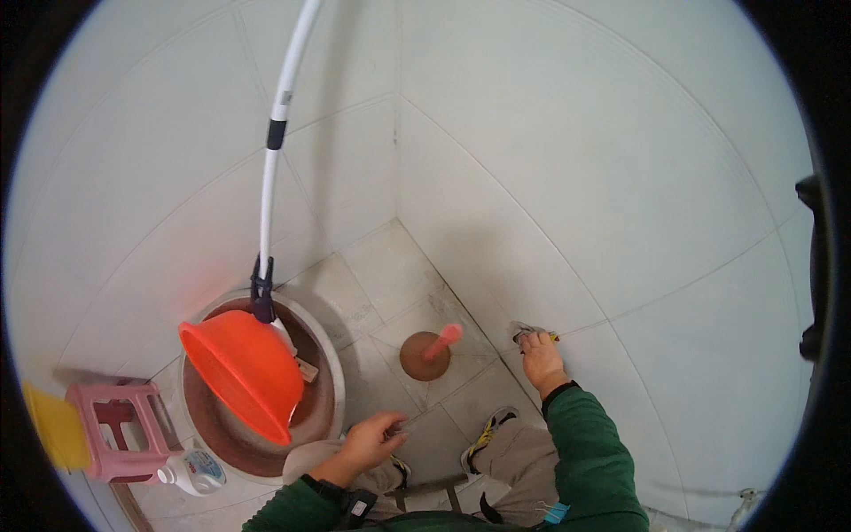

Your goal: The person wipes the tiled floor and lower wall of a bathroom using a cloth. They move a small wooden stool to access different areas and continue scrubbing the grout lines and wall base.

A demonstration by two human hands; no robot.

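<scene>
My right hand (542,362) reaches out to the wall on the right, fingers closed over a small crumpled grey wad (525,331) with a bit of yellow at its edge. The wad is pressed to the tiles low on the wall; whether it is cloth or a scouring pad I cannot tell. My left hand (368,441) hangs in front of my knee with its fingers curled in. Something small and greyish shows at those fingertips, too unclear to name. Between the hands and farther off, a plunger (425,356) with a brown cup and pinkish-red handle stands on the floor.
A large round tub (335,390) at left holds a tilted orange basin (239,372) and the lower end of a white-handled mop (268,199) leaning on the wall. Beside it are a white bottle (197,472), a pink stool (120,430) and a yellow object (55,426).
</scene>
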